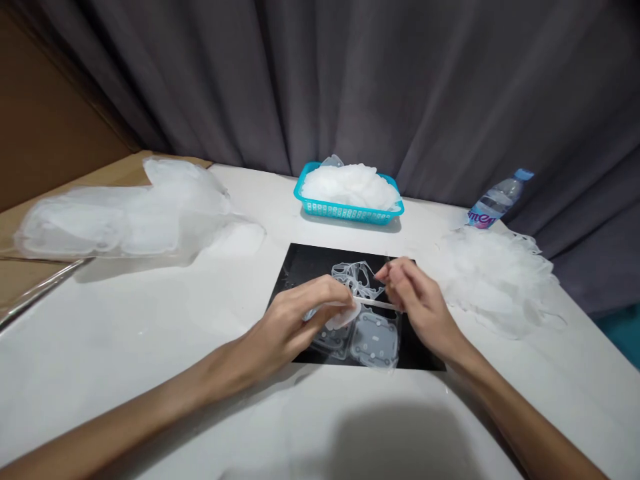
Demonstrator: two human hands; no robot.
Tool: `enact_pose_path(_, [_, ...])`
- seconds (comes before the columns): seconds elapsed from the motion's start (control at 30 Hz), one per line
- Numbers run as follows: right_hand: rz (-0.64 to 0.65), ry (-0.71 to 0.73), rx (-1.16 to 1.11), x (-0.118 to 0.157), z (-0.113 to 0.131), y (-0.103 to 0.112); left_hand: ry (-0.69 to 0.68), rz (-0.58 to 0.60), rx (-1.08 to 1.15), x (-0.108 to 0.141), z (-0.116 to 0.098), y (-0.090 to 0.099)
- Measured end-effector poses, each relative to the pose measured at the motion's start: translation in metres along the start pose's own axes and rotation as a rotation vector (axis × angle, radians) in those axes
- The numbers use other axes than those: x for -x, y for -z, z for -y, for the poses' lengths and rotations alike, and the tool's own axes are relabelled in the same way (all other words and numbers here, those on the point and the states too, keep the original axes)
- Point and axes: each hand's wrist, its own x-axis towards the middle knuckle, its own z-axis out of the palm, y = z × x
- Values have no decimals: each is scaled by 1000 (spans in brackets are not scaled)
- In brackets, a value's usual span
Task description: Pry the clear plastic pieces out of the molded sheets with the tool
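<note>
My left hand [313, 307] is closed around the edge of a soft, translucent white molded piece [346, 316]. A thin white strip [377, 303] stretches from that piece to my right hand [413, 293], whose fingers are pinched together at its other end. Both hands are above a black mat [425, 357]. Two flat translucent pieces lie on it, the nearer-right one [375, 340] rounded-square with small holes and marks; the other is partly covered by my left hand. Behind them sits a tangle of thin trimmed strips [355, 277].
A turquoise basket [350, 212] heaped with white translucent pieces stands at the back. More pieces in clear bags [115, 220] lie left, by a cardboard box [50, 107]. On the right are a loose scrap pile [495, 280] and a tilted water bottle [495, 200].
</note>
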Motion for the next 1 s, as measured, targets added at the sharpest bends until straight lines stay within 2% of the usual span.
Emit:
enact_pose_path(0.07, [134,-85,-249,10,16,-9,-12,-18,-3,0,1,1])
enact_pose_path(0.17, [153,-126,-419,16,23,-16,-17,-66,-11,0,1,0])
enact_pose_path(0.37, [90,-68,-319,14,15,-18,-2,-123,-28,-2,-1,-8])
enact_pose_path(0.47, [-44,-28,-196,9,11,-12,22,-148,-38,0,3,-12])
enact_pose_path(0.53, [-233,-19,-79,1,3,1,31,-160,-31,1,6,-13])
enact_pose_path(0.63, [-527,-21,203,-15,-22,37,41,-161,-2,2,8,-14])
enact_pose_path(0.67, [-588,-14,317,-20,-32,52,42,-161,2,2,8,-13])
enact_pose_path(0.73, [-622,-30,590,-26,-53,81,38,-166,6,0,5,-13])
enact_pose_path(0.8, [-689,-70,761,-28,-70,106,24,-166,19,-1,1,-12])
enact_pose_path(0.9, [-806,-82,717,-25,-81,129,-8,-156,50,-2,-1,-12])
enact_pose_path(1.0, [-887,-33,594,-24,-74,133,-32,-133,62,0,-1,-11])
